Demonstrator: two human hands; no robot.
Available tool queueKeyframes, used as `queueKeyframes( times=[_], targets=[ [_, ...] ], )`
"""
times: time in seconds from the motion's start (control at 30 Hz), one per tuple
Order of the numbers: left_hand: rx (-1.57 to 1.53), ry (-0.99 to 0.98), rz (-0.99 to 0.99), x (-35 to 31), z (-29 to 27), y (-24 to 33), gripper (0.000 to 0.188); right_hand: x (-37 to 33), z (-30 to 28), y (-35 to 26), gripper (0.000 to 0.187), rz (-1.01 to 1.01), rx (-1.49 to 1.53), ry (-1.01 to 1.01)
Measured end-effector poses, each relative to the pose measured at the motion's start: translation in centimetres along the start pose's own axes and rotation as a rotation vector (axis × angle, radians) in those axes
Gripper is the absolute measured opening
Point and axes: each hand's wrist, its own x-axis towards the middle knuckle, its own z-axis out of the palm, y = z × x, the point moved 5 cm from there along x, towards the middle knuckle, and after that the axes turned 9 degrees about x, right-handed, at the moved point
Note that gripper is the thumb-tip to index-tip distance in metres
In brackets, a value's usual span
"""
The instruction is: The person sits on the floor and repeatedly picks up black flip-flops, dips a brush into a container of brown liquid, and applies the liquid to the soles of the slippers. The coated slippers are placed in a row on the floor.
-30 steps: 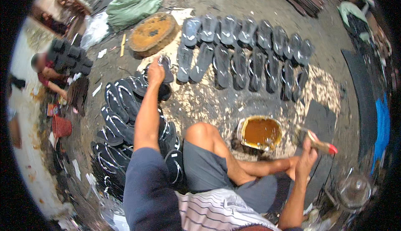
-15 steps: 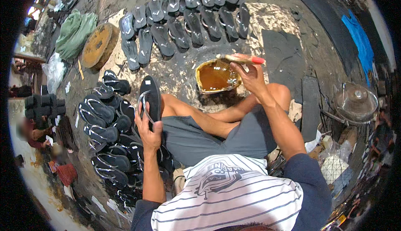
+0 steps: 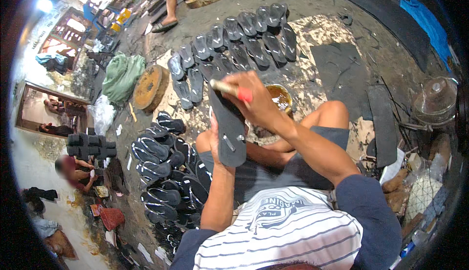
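Note:
My left hand [image 3: 215, 140] grips a black flip-flop [image 3: 231, 131] from its left side, with the underside of the sole turned up and strap plugs showing in it. Closed around a brush [image 3: 225, 88] with a red band, my right hand [image 3: 259, 99] is over the far end of that sole. The hand hides part of the brush, and I cannot tell whether the bristles touch the sole. Behind my right forearm stands a container [image 3: 290, 105] of glossy amber liquid, partly covered. My crossed legs are beneath the flip-flop.
Black sandal soles [image 3: 254, 50] lie in rows ahead. Many strapped flip-flops [image 3: 156, 167] are piled at my left. A round wooden block [image 3: 150, 88] and green sack [image 3: 123, 77] stand far left. A fan [image 3: 435, 101] is at right. Other people sit at the far and left sides.
The brush has moved from above the container leftward to the flip-flop. My left hand has turned the flip-flop underside up and brought it inward. The view has shifted, showing more of the room.

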Motion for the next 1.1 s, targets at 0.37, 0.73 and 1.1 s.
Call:
queueKeyframes(
  times=[0.37,0.73,1.1],
  targets=[
    [0.033,-0.31,-0.003,-1.3,-0.6,-2.0,0.057,5.2,-5.8,2.3,0.027,0.632,0.052,-0.05],
    [-0.111,-0.104,0.024,-0.6,0.1,-1.2,0.062,4.7,-3.6,-1.0,0.024,-0.173,-0.013,-0.12],
    [-0.098,-0.163,0.185,6.4,-1.1,0.8,0.061,-6.0,1.1,-4.9,0.048,0.011,0.151,-0.314]
  ],
)
